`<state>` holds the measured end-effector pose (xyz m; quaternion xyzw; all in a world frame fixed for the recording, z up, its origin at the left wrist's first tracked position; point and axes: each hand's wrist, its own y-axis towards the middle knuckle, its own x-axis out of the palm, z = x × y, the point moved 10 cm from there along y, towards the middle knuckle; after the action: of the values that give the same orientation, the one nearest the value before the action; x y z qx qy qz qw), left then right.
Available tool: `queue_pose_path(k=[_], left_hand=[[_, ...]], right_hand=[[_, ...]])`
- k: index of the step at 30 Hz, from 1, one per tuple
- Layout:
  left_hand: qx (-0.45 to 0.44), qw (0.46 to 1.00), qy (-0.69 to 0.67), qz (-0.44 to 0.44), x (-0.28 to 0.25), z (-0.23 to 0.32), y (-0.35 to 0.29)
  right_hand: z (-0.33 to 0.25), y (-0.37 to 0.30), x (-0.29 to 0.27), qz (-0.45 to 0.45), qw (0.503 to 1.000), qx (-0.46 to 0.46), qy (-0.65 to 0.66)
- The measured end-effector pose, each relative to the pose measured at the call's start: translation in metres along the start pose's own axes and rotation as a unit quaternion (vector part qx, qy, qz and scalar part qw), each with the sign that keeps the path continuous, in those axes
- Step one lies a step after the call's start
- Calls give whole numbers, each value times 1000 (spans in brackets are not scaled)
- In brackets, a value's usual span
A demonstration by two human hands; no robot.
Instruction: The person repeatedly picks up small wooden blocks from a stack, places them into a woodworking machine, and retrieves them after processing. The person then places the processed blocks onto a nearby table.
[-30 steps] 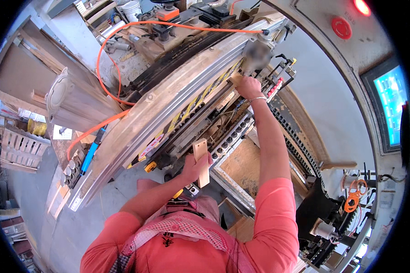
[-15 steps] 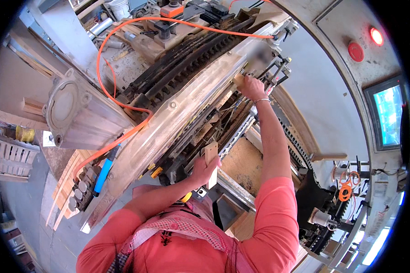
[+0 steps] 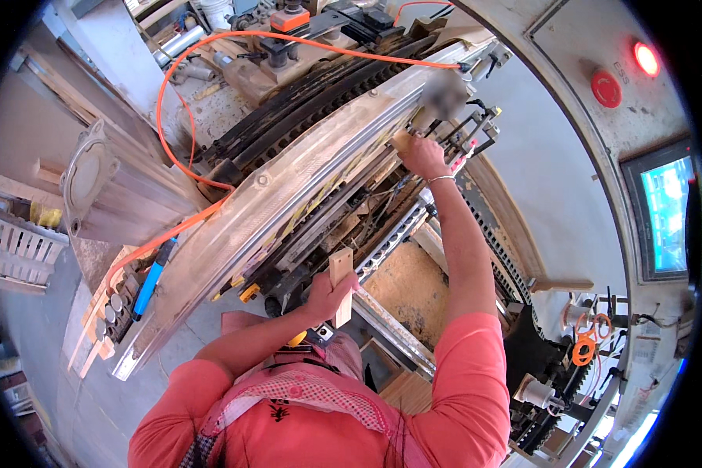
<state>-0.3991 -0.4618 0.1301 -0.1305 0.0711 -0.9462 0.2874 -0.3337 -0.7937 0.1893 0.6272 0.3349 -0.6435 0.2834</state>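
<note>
Near centre, the left hand is gripping a flat wooden block mid-length, fingers curling round it; it is looking light and stiff, its long edges likely offering good hold. Farther right, a second wooden piece is protruding from the tightly curled right hand.

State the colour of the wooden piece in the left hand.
The wooden piece is pale tan, best seen in the head view.
</note>
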Motion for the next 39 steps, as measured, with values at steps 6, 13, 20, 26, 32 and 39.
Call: queue_pose_path(k=[6,13,20,26,32,39], left_hand=[[25,999,-23,-18,3,15,-1],[41,999,-17,-30,6,20,0],[46,998,-2,-30,6,21,0],[44,999,7,-28,5,21,1],[34,999,-1,-17,4,19,0],[31,999,-3,-21,5,23,-1]], right_hand=[[-6,-2,-1,-19,999,-33,1],[-7,-1,-3,-4,999,-44,1],[-4,-1,-2,3,999,-32,3],[0,3,2,7,1000,-27,6],[-1,0,-1,-2,1000,-24,-3],[1,2,2,-7,1000,-10,-12]])
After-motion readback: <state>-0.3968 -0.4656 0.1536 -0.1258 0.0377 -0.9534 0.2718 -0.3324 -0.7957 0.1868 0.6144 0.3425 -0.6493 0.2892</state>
